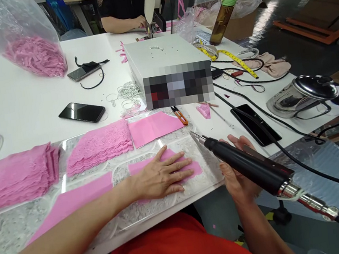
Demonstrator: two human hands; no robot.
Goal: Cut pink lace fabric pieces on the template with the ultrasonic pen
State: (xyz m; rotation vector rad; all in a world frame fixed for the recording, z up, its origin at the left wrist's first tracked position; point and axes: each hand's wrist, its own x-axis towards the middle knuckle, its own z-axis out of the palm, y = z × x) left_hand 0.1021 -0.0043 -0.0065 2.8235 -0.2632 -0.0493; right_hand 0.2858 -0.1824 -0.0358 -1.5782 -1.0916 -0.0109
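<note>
My left hand (160, 176) lies flat, fingers spread, pressing on a pink fabric piece (196, 168) on a clear sheet over the table. My right hand (240, 171) is around a black corded handpiece (245, 164) with a slim metal tip; part of the grip is hidden behind it. Its tip points toward the fabric's right side, apart from it. Behind my left hand lie a flat pink piece (156, 126) and a stack of scalloped pink lace (100, 145). Orange-handled thread snips (180, 116) rest at that flat piece's right end.
A metal box (161, 52) stands mid-table. A black phone (82, 113) lies left, another phone (256, 124) right. Cables run beside a steel pot (300, 97). A thicker pink stack (14, 177) is at left. Across the table, a person (122, 6) sits at a sewing machine (153, 0).
</note>
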